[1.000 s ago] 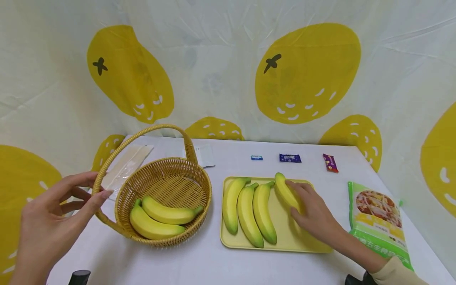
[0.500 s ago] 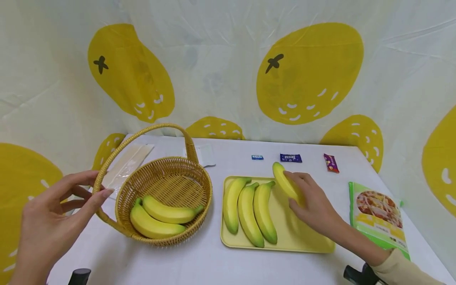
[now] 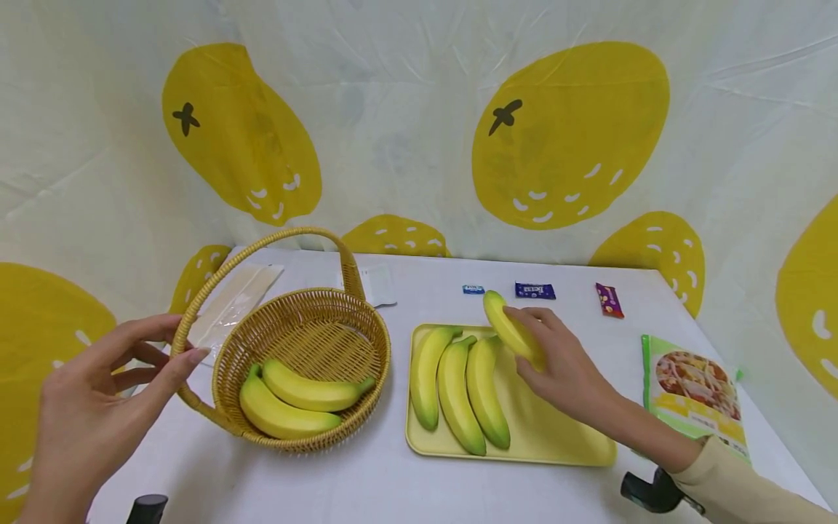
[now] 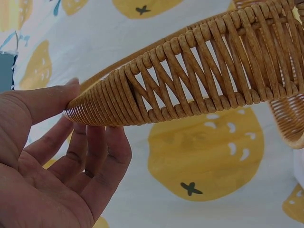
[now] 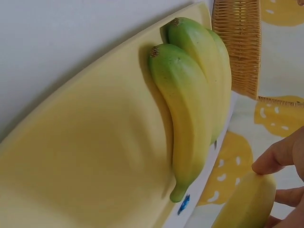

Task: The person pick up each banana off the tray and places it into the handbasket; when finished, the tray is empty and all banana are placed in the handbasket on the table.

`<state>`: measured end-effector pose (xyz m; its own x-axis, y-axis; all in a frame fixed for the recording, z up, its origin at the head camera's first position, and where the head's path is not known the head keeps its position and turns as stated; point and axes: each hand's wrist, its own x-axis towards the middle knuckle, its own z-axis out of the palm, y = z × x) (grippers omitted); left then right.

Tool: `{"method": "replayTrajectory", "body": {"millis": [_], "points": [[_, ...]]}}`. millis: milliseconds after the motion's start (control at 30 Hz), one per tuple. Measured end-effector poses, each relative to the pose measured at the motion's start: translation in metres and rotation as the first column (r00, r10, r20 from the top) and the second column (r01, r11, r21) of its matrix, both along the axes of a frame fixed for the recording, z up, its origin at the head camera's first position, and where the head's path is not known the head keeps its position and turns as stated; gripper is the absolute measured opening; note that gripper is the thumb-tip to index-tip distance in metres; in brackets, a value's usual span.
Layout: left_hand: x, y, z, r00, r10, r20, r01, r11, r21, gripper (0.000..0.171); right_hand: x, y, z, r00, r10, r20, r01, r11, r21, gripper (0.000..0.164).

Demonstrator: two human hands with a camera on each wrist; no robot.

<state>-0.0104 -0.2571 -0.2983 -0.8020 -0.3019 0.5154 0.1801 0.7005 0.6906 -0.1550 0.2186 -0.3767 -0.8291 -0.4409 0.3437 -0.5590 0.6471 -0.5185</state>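
My left hand (image 3: pixel 105 400) pinches the arched handle (image 4: pixel 109 99) of a woven wicker basket (image 3: pixel 382 342) between thumb and fingers. Two bananas (image 3: pixel 314 393) lie inside the basket, low against its near side. Over the yellow tray (image 3: pixel 569 437), my right hand (image 3: pixel 563 356) grips a banana (image 3: pixel 513 335), held tilted above the tray's far part. Three more bananas (image 3: pixel 458 397) rest side by side on the tray's left half. In the right wrist view the held banana (image 5: pixel 247 204) shows at the lower right, under the thumb and fingers.
Behind the tray lie a small blue packet (image 3: pixel 473 290), a dark blue snack packet (image 3: pixel 534 291) and a purple one (image 3: pixel 609 300). A green food bag (image 3: pixel 697 393) is at the right. Clear-wrapped packaging (image 3: pixel 236 298) and a white packet (image 3: pixel 377 285) lie behind the basket.
My right hand has lifted the banana off the tray and carried it up and leftward, toward the other three. The left hand and the basket have stayed in place.
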Motion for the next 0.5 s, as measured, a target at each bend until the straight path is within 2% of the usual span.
{"method": "replayTrajectory", "body": {"millis": [267, 500], "points": [[0.0, -0.001, 0.0, 1.0, 0.001, -0.002, -0.001, 1.0, -0.006, 0.049, -0.005, -0.012, 0.01, 0.999, 0.049, -0.021, -0.049, 0.998, 0.03, 0.068], [0.0, 0.001, 0.001, 1.0, -0.007, -0.009, 0.007, 1.0, -0.012, 0.048, -0.012, -0.023, 0.018, 0.992, 0.107, -0.065, -0.107, 0.994, 0.003, 0.068]]}}
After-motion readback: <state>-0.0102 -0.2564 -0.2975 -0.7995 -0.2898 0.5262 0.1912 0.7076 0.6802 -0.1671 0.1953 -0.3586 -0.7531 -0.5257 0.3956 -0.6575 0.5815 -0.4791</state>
